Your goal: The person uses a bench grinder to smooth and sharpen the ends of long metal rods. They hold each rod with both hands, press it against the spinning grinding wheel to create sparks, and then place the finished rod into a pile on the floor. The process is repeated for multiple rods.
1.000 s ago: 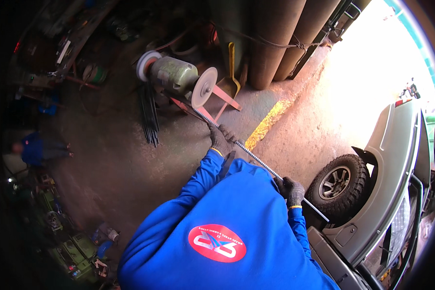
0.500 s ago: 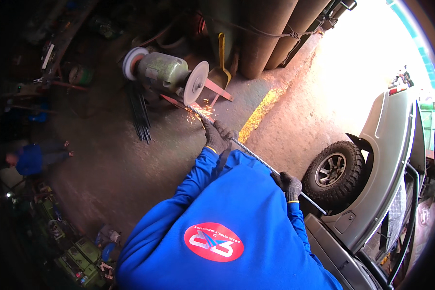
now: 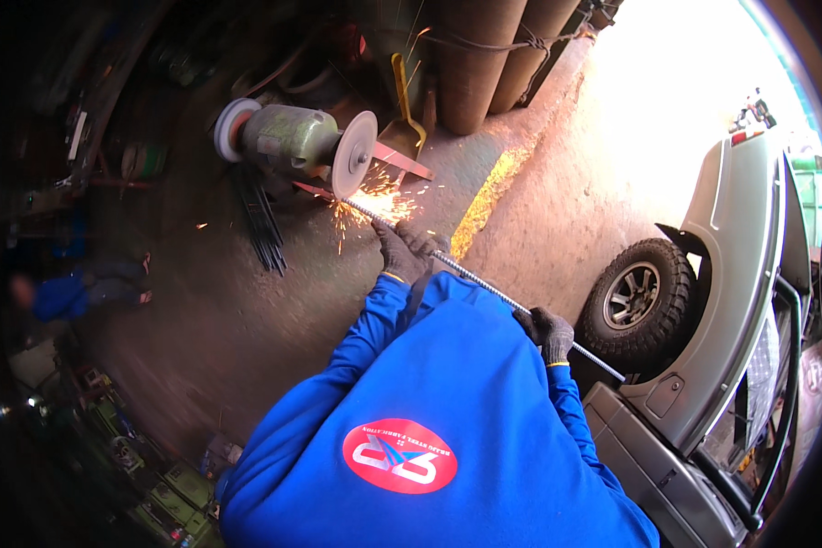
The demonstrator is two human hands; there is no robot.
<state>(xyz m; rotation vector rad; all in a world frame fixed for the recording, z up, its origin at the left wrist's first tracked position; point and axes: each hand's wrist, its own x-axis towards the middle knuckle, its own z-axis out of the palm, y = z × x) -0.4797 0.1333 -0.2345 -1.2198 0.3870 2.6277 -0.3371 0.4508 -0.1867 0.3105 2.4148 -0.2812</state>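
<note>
A long ribbed steel bar (image 3: 484, 285) runs slantwise across the view, its far end touching the lower edge of the right-hand wheel (image 3: 355, 153) of a green bench grinder (image 3: 292, 137). Bright sparks (image 3: 382, 203) spray from that contact. My left hand (image 3: 400, 255), in a dark grey glove, is closed on the bar a short way from the wheel. Further back, my gloved right hand (image 3: 552, 334) wraps round the same bar near its other end. The bar passes in front of my blue shirt (image 3: 484, 411). Some of the left fingers are hard to separate from the dark shapes around them.
Several thin dark bars (image 3: 263, 224) lie below the grinder. Behind it are a yellow-handled shovel (image 3: 400, 87) and large cylinders (image 3: 477, 68). A parked vehicle (image 3: 703, 329) with a big tyre (image 3: 637, 297) stands on the right, near the bar's end. Another person (image 3: 59, 297) is at far left.
The spark spray at the wheel has grown much larger and brighter. The view has shifted slightly, so the grinder appears further left. Both hands keep their hold on the bar.
</note>
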